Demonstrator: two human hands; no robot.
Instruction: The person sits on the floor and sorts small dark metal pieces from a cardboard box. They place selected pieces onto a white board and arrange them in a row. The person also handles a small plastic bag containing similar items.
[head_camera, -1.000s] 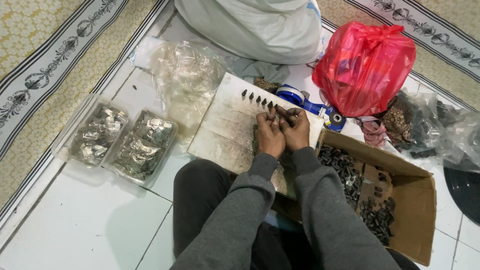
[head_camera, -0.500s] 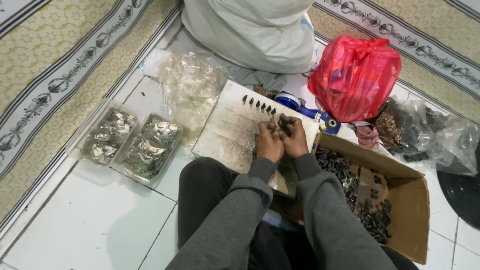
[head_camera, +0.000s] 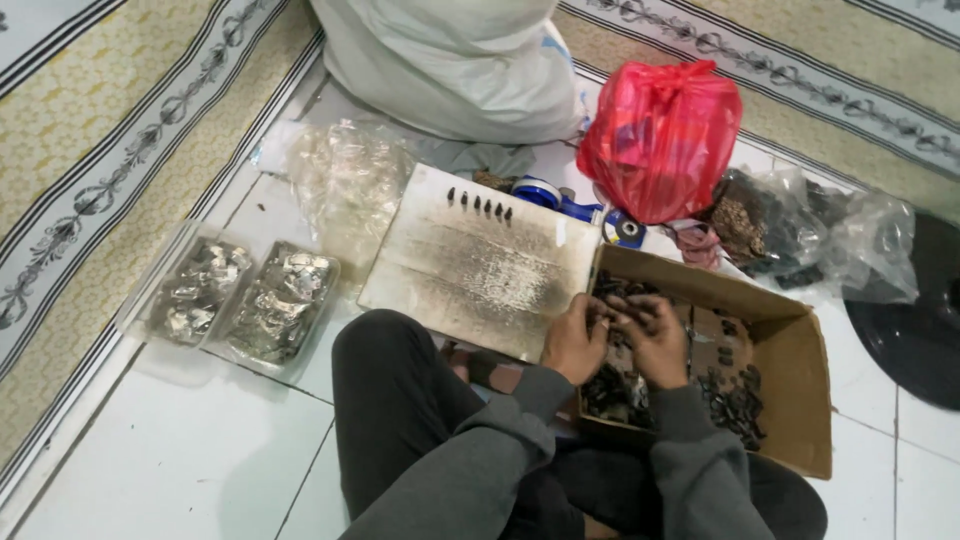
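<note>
Step in hand, as I judge it: picking small dark parts (head_camera: 735, 405) out of the box (head_camera: 800, 350) at my right knee, for lining up on the board (head_camera: 480, 265), where a short row (head_camera: 478, 205) of six already stands near the far edge.

My left hand (head_camera: 575, 340) and right hand (head_camera: 655, 340) meet over the box's near corner, fingertips together in the heap. Both are curled narrow, pinching at something small and dark between them; whether either has a piece secured I cannot tell, as the fingers hide it.

The next move calls for a clean pinch on one piece and a carry left to the row's open end, set down without knocking its neighbours.

Noted nearby: red bag (head_camera: 660, 135), tape dispenser (head_camera: 570, 205), two foil trays (head_camera: 245, 300).
</note>
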